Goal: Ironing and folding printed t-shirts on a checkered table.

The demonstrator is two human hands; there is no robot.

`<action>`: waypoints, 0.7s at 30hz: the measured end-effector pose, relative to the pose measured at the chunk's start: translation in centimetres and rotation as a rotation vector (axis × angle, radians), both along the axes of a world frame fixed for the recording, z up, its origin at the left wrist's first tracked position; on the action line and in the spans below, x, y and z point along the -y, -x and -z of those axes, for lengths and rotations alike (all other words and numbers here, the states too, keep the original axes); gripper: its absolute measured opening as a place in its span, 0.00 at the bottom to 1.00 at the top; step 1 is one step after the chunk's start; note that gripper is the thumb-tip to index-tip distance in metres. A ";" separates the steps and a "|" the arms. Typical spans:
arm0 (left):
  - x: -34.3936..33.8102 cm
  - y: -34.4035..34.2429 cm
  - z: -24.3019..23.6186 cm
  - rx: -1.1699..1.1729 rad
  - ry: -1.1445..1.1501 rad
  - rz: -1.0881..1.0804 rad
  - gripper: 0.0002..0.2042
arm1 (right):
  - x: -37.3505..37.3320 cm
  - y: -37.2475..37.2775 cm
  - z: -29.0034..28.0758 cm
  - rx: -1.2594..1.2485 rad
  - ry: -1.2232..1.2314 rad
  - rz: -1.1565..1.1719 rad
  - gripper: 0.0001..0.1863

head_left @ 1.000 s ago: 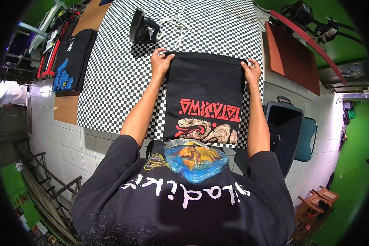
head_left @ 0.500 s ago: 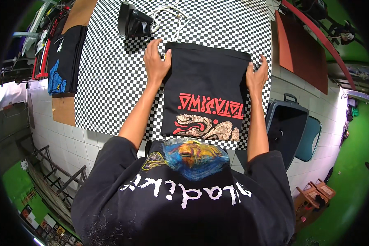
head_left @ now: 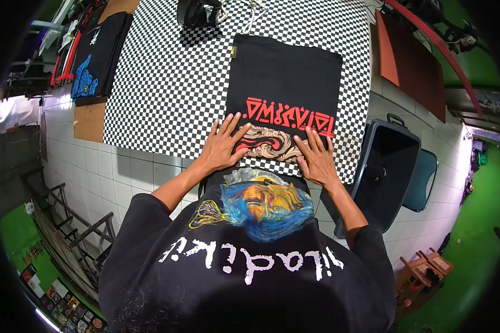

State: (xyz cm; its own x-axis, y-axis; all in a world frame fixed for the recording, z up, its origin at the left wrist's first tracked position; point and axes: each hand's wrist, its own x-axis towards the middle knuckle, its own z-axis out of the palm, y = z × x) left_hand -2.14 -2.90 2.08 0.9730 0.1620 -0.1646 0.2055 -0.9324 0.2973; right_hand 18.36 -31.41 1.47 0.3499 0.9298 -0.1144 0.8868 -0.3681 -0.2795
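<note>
A folded black T-shirt (head_left: 286,72) lies flat on the black-and-white checkered table cover (head_left: 166,94). Red lettering and a cream-and-red swirling print cross its near half, and a small yellowish tag shows by its far left corner. My left hand (head_left: 221,149) rests palm down on the near left corner of the shirt, fingers stretched and spread. Over the near right corner, my right hand (head_left: 318,160) lies the same way, covering part of the print. Neither hand grips anything.
A dark iron (head_left: 197,14) with a white cord (head_left: 253,19) stands at the far side of the table. Folded black shirts (head_left: 108,47) with a blue print lie at the left. A black open tub (head_left: 386,166) and a teal chair (head_left: 422,180) are right of the table.
Both hands have come from the shirt's far sides down to its near corners and now lie flat there. The view has shifted, so the table and iron appear higher.
</note>
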 end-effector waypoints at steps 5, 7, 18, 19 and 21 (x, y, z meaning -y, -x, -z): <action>0.3 1.3 -1.9 0.244 0.047 0.058 0.34 | 1.3 0.3 -1.6 -0.035 -0.108 -0.063 0.41; -0.2 1.3 -2.4 0.416 0.057 0.105 0.22 | 2.3 0.1 -1.9 -0.059 -0.191 -0.092 0.38; -1.6 3.6 -1.3 0.415 -0.056 0.239 0.14 | 4.7 -1.2 -1.9 0.134 -0.380 -0.130 0.23; -1.5 3.6 -1.2 0.379 -0.044 0.246 0.15 | 5.0 -1.0 -2.0 0.129 -0.347 -0.117 0.23; -1.7 4.0 -1.2 0.360 -0.043 0.233 0.15 | 5.6 -0.8 -2.0 0.119 -0.283 -0.091 0.23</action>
State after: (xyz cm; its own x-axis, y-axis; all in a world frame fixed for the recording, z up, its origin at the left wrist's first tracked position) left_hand -6.13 -1.23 3.32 0.9785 -0.0697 0.1942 -0.1219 -0.9547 0.2715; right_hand 19.21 -36.97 3.46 0.2595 0.9470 0.1894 0.9450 -0.2085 -0.2521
